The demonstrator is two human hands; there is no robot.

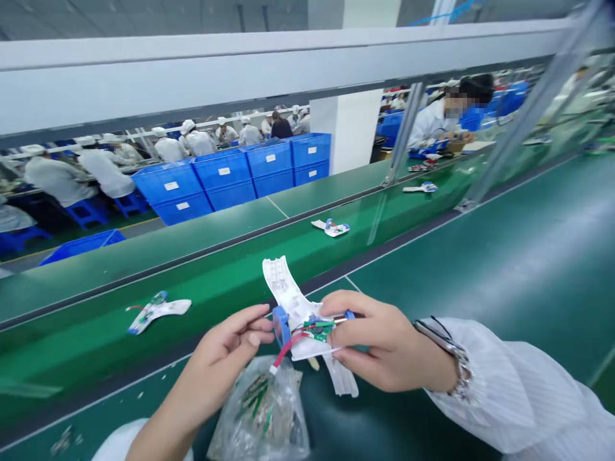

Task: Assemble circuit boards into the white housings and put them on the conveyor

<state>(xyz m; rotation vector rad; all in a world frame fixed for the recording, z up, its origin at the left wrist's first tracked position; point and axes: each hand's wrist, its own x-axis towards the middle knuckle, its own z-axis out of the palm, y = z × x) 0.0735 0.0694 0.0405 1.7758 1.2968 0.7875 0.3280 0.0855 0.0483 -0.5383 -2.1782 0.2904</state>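
Both my hands hold a white plastic housing [283, 288] fitted with a blue part, a small green circuit board and red wires. My left hand [225, 352] pinches its left side at the blue part [281, 325]. My right hand [384, 346] grips the right side, fingers closed over the circuit board [321, 330]. Just below, on the green bench, lies a clear plastic bag [262, 410] of several small green boards.
A green conveyor belt [230, 282] runs past in front, carrying similar white assemblies [156, 310], [331, 227], [421, 187]. Metal frame posts [523, 115] rise at right. Blue crates [240, 176] and seated workers in white fill the background; one worker [446, 115] sits across the line.
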